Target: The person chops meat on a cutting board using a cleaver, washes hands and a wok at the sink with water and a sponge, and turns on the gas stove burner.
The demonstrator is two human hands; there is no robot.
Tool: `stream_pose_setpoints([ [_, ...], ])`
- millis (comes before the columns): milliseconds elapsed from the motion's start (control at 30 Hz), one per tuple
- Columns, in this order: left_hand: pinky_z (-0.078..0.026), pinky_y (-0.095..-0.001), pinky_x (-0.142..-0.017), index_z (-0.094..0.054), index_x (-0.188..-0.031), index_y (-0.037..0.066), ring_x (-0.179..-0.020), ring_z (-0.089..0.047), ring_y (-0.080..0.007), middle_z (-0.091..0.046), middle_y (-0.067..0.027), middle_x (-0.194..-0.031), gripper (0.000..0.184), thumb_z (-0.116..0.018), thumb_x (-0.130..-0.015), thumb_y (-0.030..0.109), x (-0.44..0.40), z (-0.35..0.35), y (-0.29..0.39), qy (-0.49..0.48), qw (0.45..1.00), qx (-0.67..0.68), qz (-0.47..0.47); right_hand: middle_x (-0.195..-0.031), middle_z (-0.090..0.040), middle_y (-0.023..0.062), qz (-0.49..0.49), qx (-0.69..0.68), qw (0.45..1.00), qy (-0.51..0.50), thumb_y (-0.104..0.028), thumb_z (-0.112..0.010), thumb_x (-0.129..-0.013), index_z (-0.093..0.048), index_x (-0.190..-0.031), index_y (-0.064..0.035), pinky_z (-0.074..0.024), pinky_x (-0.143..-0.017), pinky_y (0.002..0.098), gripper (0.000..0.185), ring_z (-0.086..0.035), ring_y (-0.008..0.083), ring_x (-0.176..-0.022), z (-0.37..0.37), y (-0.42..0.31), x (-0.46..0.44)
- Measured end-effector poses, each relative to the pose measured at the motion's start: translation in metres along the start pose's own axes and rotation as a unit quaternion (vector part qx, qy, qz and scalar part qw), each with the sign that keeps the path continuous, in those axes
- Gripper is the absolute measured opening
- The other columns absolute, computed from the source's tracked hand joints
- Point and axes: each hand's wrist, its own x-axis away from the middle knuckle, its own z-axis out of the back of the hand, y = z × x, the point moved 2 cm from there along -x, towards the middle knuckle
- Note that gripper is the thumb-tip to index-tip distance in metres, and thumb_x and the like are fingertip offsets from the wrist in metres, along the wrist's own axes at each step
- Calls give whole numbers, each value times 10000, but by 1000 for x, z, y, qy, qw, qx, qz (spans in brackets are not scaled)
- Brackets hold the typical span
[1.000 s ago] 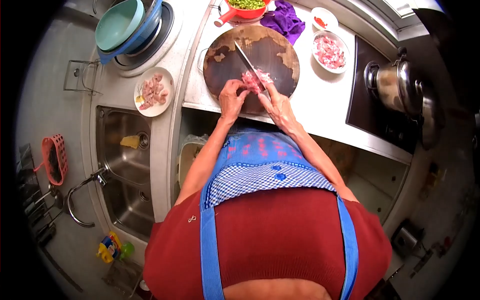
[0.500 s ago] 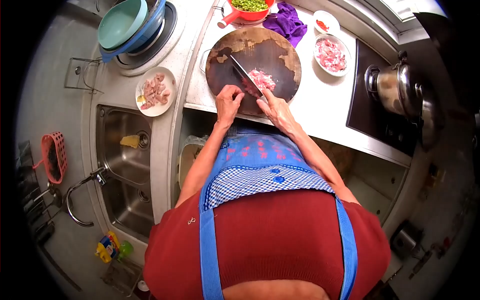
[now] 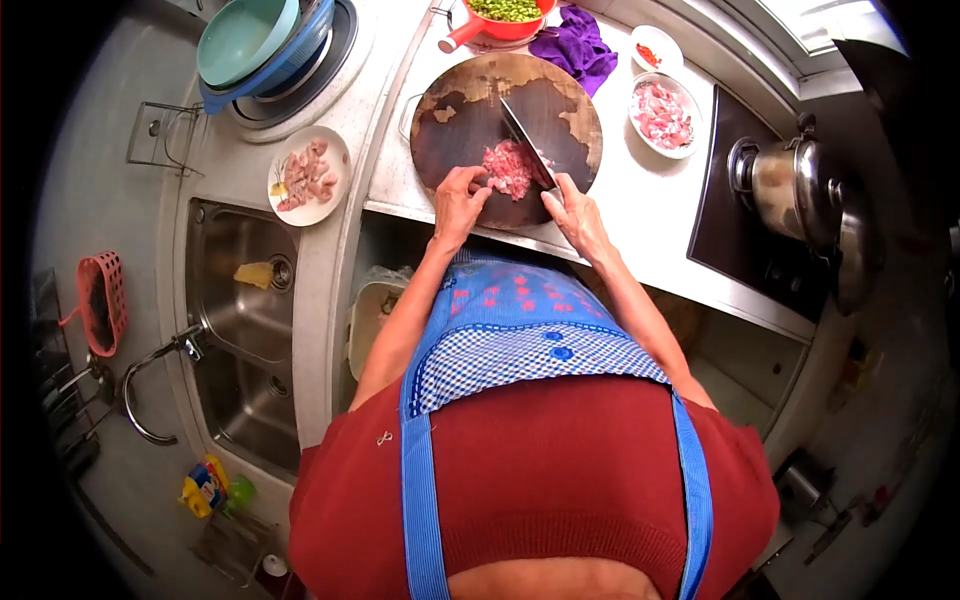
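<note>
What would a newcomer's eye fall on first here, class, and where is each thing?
Probably the large, round, dark wooden chopping board on the white counter, bearing chopped pink meat, with a long steel-bladed knife in the right hand beside it. Next, perhaps, the crumpled purple cloth at the board's upper right, and the red long-handled pan of chopped green vegetables left of the cloth.

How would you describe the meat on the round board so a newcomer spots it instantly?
Find the large round board on the white counter. On it, just left of the knife, lies a pink meat heap. Unlike the larger pieces in the bowl and on the plate, it looks finely chopped.
</note>
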Motion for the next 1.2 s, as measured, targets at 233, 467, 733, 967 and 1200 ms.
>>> stream_pose_setpoints([
  [233, -477, -332, -623, -655, -906, 35, -658, -597, -232, -606, -108, -796, 171, -677, -768, 133, 0, -6, -3, 15, 986, -160, -48, -618, -541, 75, 55, -54, 997, -11, -315, -536, -907, -482, -1200, -112, -428, -508, 317, 360, -547, 153, -550, -6, 17, -4],
  [467, -470, -352, -648, -657, -834, 45, -701, -598, -275, -608, -100, -798, 107, -655, -793, 144, -2, -13, 2, 53, 980, -190, -30, -764, -607, 241, -43, -85, 989, -109, -339, -534, -886, -478, -1182, -89, -459, -691, 454, 392, -616, 426, -794, -3, 23, -8],
  [733, -484, -324, -681, -671, -892, 45, -765, -628, -256, -645, -86, -866, 118, -638, -792, 96, 17, -14, 7, 83, 984, -145, -68, -849, -629, 231, 61, -139, 986, -73, -225, -581, -886, -479, -1214, -98, -482, -729, 396, 366, -641, 381, -842, 17, -36, -2],
  [967, -483, -298, -642, -672, -935, 48, -713, -620, -209, -647, -74, -884, 167, -653, -779, 107, 36, -3, 9, 118, 985, -128, 8, -699, -576, 253, 126, -41, 983, -128, -252, -573, -870, -497, -1137, -95, -439, -587, 473, 319, -593, 435, -699, -3, -9, -18],
  [1200, -487, -324, -637, -672, -904, 60, -695, -626, -230, -640, -74, -853, 147, -654, -763, 97, 41, 3, 13, 131, 985, -92, 66, -698, -575, 258, 151, -18, 978, -143, -327, -534, -881, -496, -1073, -76, -425, -624, 507, 318, -584, 450, -722, -14, 8, -24],
])
